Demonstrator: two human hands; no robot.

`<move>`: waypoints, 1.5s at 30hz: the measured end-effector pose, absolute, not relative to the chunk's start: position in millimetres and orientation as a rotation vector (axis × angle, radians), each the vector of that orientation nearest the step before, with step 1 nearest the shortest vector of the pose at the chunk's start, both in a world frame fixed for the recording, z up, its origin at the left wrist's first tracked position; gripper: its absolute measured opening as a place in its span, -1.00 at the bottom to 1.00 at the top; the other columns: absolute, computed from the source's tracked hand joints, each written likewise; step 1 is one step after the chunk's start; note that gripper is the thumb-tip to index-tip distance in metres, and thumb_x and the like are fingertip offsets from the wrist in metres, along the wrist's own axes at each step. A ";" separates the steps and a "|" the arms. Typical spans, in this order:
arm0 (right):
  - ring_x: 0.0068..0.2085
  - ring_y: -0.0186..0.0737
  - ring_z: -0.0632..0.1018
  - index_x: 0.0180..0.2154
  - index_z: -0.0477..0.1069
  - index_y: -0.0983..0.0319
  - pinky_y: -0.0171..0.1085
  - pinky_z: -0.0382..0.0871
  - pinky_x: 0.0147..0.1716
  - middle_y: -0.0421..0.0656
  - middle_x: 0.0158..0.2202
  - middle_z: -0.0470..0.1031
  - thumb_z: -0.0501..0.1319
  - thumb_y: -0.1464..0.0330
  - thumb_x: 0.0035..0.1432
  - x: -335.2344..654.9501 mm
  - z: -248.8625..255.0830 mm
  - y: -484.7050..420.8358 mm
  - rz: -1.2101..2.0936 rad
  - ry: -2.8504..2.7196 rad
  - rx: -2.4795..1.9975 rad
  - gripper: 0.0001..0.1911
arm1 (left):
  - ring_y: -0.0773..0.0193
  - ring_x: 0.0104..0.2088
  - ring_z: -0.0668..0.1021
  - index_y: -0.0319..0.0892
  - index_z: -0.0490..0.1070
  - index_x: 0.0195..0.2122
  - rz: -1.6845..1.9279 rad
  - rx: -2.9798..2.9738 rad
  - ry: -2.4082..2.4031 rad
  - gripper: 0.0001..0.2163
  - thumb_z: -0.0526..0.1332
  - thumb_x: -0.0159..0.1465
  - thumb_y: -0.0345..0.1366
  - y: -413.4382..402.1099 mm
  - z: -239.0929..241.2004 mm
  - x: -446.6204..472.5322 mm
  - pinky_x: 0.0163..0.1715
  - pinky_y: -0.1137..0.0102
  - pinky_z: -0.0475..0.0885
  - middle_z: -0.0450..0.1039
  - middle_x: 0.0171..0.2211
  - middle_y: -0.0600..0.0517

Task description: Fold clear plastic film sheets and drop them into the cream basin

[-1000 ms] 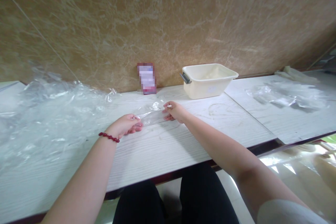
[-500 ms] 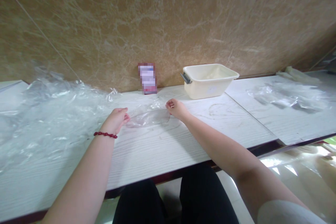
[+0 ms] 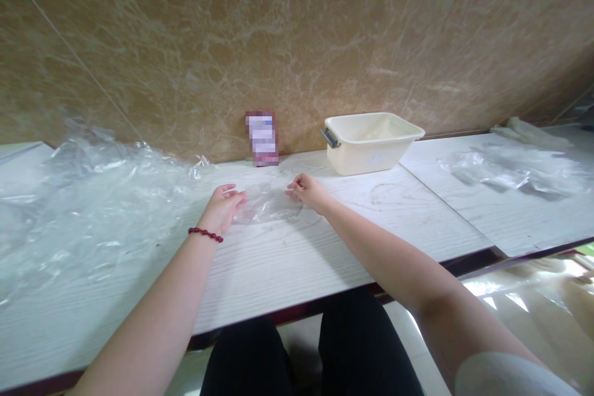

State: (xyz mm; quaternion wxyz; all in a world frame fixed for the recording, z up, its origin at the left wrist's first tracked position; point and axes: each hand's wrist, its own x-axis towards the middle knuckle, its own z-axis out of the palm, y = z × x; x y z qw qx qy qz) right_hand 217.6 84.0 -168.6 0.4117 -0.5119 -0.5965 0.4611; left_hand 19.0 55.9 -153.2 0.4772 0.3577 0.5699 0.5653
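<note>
A thin clear plastic bag (image 3: 266, 203) lies crumpled on the white wood-grain table, between my two hands. At its right end my right hand (image 3: 310, 192) is closed, thumb and fingertips pinching the film. My left hand (image 3: 224, 205), with a dark red bead bracelet (image 3: 205, 234) at the wrist, is at the bag's left end. Its fingers are stretched out and apart, the tips against the film. To its left spreads a large heap of clear plastic bags (image 3: 106, 204).
A cream plastic bin (image 3: 366, 156) with a grey handle stands by the marble wall, right of a blurred-out upright card or phone (image 3: 263, 139). More clear bags (image 3: 515, 167) lie at the right. The table's dark front edge (image 3: 297, 309) runs above my knees.
My left hand has moved right, closer to my right hand, and its fingers have loosened. The film between them is more bunched. My right hand has barely moved.
</note>
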 end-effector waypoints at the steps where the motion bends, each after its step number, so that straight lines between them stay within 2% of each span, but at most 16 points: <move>1: -0.42 -0.42 0.49 -0.41 0.14 0.25 -0.46 0.33 -0.52 -0.20 -0.41 0.38 0.03 0.41 0.05 218.1 -167.7 83.5 1.186 -1.476 -1.297 -0.95 | 0.45 -0.42 0.43 -0.20 0.17 -0.31 1.365 0.900 1.414 -0.65 0.24 -0.11 -0.53 55.1 -152.9 19.3 -0.29 0.44 0.37 0.21 -0.37 0.07; 4: -0.48 -0.44 0.47 -0.36 0.15 0.24 -0.44 0.36 -0.53 -0.21 -0.42 0.37 0.09 0.40 0.01 222.0 -165.5 81.8 1.205 -1.447 -1.355 -0.88 | 0.46 -0.42 0.42 -0.20 0.21 -0.32 1.291 0.979 1.500 -0.64 0.27 -0.17 -0.50 52.4 -151.7 17.3 -0.32 0.45 0.37 0.19 -0.32 0.06; 9: -0.47 -0.48 0.43 -0.28 0.18 0.23 -0.47 0.35 -0.57 -0.16 -0.23 0.32 0.19 0.46 -0.14 229.3 -165.7 79.6 1.097 -1.526 -1.428 -0.69 | 0.43 -0.43 0.40 -0.20 0.25 -0.31 1.165 1.107 1.614 -0.61 0.29 -0.21 -0.44 48.9 -151.9 10.0 -0.41 0.48 0.36 0.19 -0.30 0.04; 11: -0.47 -0.48 0.43 -0.26 0.18 0.22 -0.47 0.34 -0.59 -0.16 -0.22 0.30 0.20 0.49 -0.17 230.5 -166.3 79.2 1.069 -1.571 -1.431 -0.65 | 0.42 -0.44 0.41 -0.20 0.25 -0.31 1.114 1.140 1.650 -0.61 0.29 -0.22 -0.43 47.9 -151.8 8.7 -0.44 0.49 0.34 0.20 -0.31 0.04; 17: -0.49 -0.50 0.41 -0.19 0.18 0.21 -0.47 0.32 -0.60 -0.12 -0.19 0.26 0.24 0.32 -0.17 231.1 -162.3 71.5 1.058 -1.613 -1.432 -0.56 | 0.39 -0.51 0.43 -0.21 0.18 -0.26 1.007 1.077 1.659 -0.57 0.27 -0.18 -0.39 40.8 -141.4 8.5 -0.45 0.46 0.32 0.29 -0.47 0.07; 22: -0.35 -0.41 0.42 -0.10 0.15 0.16 -0.49 0.30 -0.59 -0.08 -0.08 0.19 0.29 0.34 -0.27 237.2 -156.6 60.6 1.079 -1.794 -1.385 -0.39 | 0.35 -0.56 0.42 -0.21 0.17 -0.25 0.783 1.126 1.699 -0.53 0.30 -0.18 -0.21 32.3 -132.1 1.2 -0.58 0.50 0.25 0.33 -0.59 0.08; 24: -0.32 -0.40 0.42 -0.08 0.15 0.14 -0.49 0.29 -0.58 -0.08 -0.04 0.17 0.28 0.35 -0.26 239.3 -156.2 59.0 1.048 -1.851 -1.356 -0.38 | 0.34 -0.56 0.41 -0.20 0.19 -0.26 0.692 1.178 1.737 -0.54 0.29 -0.17 -0.17 30.3 -130.6 -0.6 -0.65 0.53 0.18 0.35 -0.60 0.07; 26: -0.31 -0.40 0.42 -0.08 0.15 0.13 -0.48 0.28 -0.56 -0.09 -0.02 0.15 0.27 0.37 -0.25 240.2 -156.1 58.7 1.037 -1.881 -1.337 -0.39 | 0.34 -0.56 0.41 -0.18 0.19 -0.25 0.665 1.176 1.703 -0.54 0.30 -0.17 -0.20 29.1 -130.0 -0.6 -0.66 0.53 0.20 0.35 -0.59 0.07; 30: -0.30 -0.38 0.41 -0.10 0.19 0.14 -0.46 0.28 -0.54 -0.08 -0.04 0.16 0.26 0.40 -0.26 239.9 -154.3 58.3 1.025 -1.903 -1.390 -0.42 | 0.36 -0.54 0.42 -0.18 0.18 -0.27 0.704 1.008 1.574 -0.54 0.32 -0.21 -0.38 27.8 -129.1 3.1 -0.48 0.40 0.38 0.31 -0.57 0.10; 36: -0.32 -0.39 0.41 -0.12 0.21 0.14 -0.47 0.27 -0.55 -0.10 -0.09 0.16 0.28 0.37 -0.27 239.8 -149.5 54.8 0.934 -1.886 -1.532 -0.43 | 0.42 -0.56 0.39 -0.22 0.15 -0.23 0.799 0.914 1.483 -0.56 0.25 -0.15 -0.50 26.9 -126.5 8.9 -0.37 0.27 0.42 0.28 -0.56 0.12; 40: -0.28 -0.37 0.41 -0.13 0.22 0.15 -0.47 0.28 -0.55 -0.08 -0.07 0.13 0.25 0.41 -0.24 236.5 -147.7 54.6 0.936 -1.882 -1.508 -0.47 | 0.38 -0.52 0.42 -0.22 0.13 -0.18 0.878 0.889 1.422 -0.55 0.21 -0.12 -0.52 29.7 -129.9 15.7 -0.35 0.26 0.41 0.29 -0.56 0.11; 45: -0.26 -0.38 0.41 -0.18 0.24 0.18 -0.43 0.33 -0.43 -0.10 -0.07 0.15 0.23 0.44 -0.20 234.3 -147.0 57.6 0.869 -1.851 -1.443 -0.56 | 0.40 -0.48 0.42 -0.18 0.11 -0.11 1.056 1.004 1.347 -0.49 0.22 -0.12 -0.46 34.4 -136.0 22.6 -0.30 0.32 0.37 0.28 -0.54 0.13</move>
